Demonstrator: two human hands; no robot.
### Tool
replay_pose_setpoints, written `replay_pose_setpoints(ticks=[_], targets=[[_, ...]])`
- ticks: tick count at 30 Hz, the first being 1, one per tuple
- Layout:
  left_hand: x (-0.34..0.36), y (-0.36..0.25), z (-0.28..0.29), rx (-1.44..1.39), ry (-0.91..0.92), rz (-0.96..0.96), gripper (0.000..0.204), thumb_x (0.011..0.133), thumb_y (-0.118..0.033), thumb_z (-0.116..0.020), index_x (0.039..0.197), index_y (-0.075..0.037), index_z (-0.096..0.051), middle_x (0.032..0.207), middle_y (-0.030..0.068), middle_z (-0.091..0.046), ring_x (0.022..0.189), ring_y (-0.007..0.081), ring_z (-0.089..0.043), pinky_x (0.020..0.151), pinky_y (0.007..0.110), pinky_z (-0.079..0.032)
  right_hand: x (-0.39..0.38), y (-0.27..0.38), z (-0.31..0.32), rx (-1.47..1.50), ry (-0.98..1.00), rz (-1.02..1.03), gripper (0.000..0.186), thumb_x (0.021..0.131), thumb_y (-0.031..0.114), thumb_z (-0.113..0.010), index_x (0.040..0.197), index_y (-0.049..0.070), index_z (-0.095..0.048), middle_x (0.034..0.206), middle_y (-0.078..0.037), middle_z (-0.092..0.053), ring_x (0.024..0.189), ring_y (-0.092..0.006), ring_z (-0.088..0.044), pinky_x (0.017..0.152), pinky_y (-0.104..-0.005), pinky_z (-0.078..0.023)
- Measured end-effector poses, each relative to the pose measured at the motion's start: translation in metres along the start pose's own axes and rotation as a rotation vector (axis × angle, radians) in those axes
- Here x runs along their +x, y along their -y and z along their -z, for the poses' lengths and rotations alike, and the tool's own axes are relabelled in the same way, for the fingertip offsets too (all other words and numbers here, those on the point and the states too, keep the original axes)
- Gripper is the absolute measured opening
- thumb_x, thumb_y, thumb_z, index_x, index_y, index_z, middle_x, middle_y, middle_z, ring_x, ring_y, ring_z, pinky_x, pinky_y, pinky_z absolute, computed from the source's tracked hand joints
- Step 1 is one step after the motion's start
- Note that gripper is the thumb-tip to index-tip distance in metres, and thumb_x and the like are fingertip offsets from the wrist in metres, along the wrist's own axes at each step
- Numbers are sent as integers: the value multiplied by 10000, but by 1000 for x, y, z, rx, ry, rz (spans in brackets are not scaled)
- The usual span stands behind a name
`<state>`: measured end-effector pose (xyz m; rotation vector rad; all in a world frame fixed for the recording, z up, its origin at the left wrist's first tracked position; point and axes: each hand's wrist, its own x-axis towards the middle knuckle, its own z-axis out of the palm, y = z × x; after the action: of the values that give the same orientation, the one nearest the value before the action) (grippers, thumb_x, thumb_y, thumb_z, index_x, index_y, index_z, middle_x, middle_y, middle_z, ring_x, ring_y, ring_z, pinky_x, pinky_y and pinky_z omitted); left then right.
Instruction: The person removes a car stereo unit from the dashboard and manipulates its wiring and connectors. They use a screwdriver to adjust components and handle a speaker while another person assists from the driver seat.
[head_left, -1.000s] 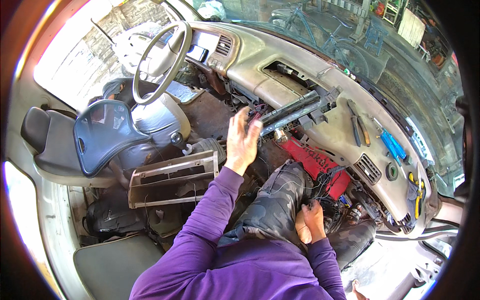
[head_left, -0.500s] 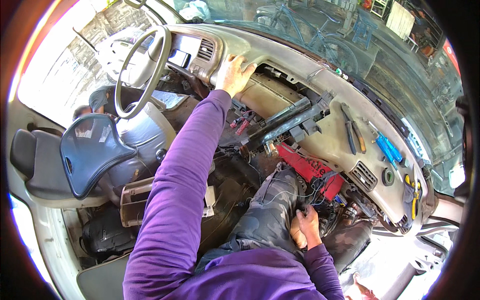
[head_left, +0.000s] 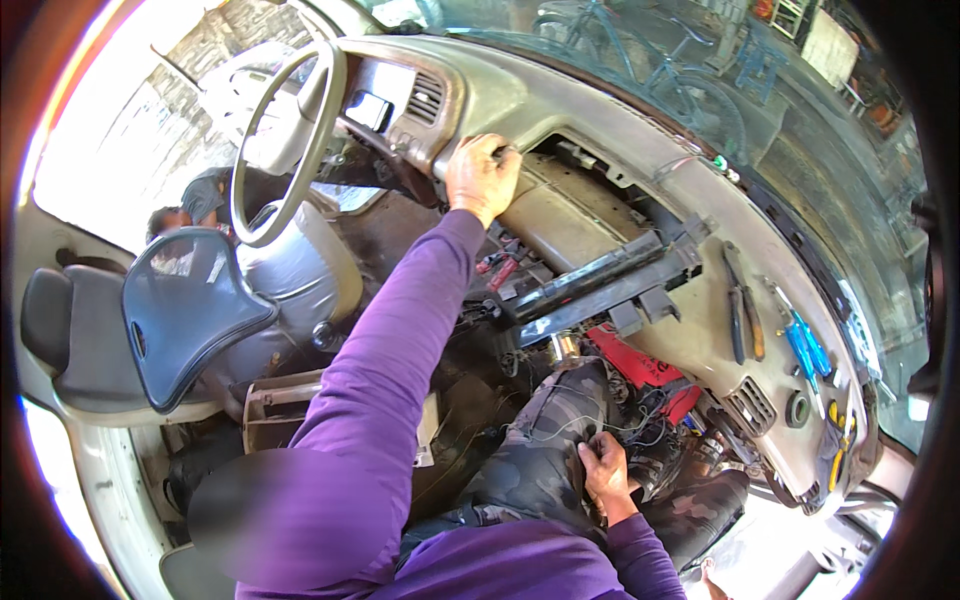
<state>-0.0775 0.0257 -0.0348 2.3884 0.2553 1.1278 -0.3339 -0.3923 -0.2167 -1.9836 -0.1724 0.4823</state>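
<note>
My left hand [head_left: 482, 180] is at the dashboard's [head_left: 470, 80] middle edge, next to an uncovered opening. Its fingers are curled closed, with a small dark spot between thumb and fingers that I cannot make out. My right hand [head_left: 607, 470] lies low over my camouflage trousers, fingers bent together; whatever it may hold is hidden. Thin grey wires [head_left: 640, 425] run close by it, beside a red cloth [head_left: 645, 370]. Between the hands, a long black bracket-like frame [head_left: 600, 285] leans across the dashboard's lower part.
Pliers [head_left: 738, 305], blue-handled screwdrivers [head_left: 803, 340], a tape roll [head_left: 797, 409] and a yellow-handled tool [head_left: 838, 450] lie on the dashboard's right. A steering wheel [head_left: 290, 145] stands left, with a mesh backrest [head_left: 195, 315] below. Another person [head_left: 190, 210] is outside the far door.
My left hand has curled its thumb and fingers inward at the dashboard's edge. My right hand has shifted slightly down, away from the wires. The view has tilted a little.
</note>
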Motion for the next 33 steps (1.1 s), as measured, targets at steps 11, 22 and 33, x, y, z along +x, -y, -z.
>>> replay_pose_setpoints(ticks=[11,22,33], targets=[[1,2,-3,-16,-12,11,196,872,-240,-738,947,-69,-797,982,164,-769,1026,384,-686,921,465,-538,4,-6,0,86,2,-42,231,917,162,-779,900,-1,-615,729,-62,-568,687,-163,-525,660,-352,-455],[0,0,-3,-11,4,28,196,885,-242,-731,962,-75,-801,998,181,-767,1032,380,-696,921,462,-547,4,-2,0,116,25,-92,241,925,180,-775,910,-6,-623,758,-80,-609,714,-168,-545,692,-354,-471],[0,1,-4,-6,-7,12,189,881,-236,-736,957,-75,-798,997,180,-766,1024,380,-700,919,457,-550,6,-1,1,108,31,-92,250,926,185,-777,902,-5,-616,774,-77,-607,734,-166,-540,699,-346,-467]])
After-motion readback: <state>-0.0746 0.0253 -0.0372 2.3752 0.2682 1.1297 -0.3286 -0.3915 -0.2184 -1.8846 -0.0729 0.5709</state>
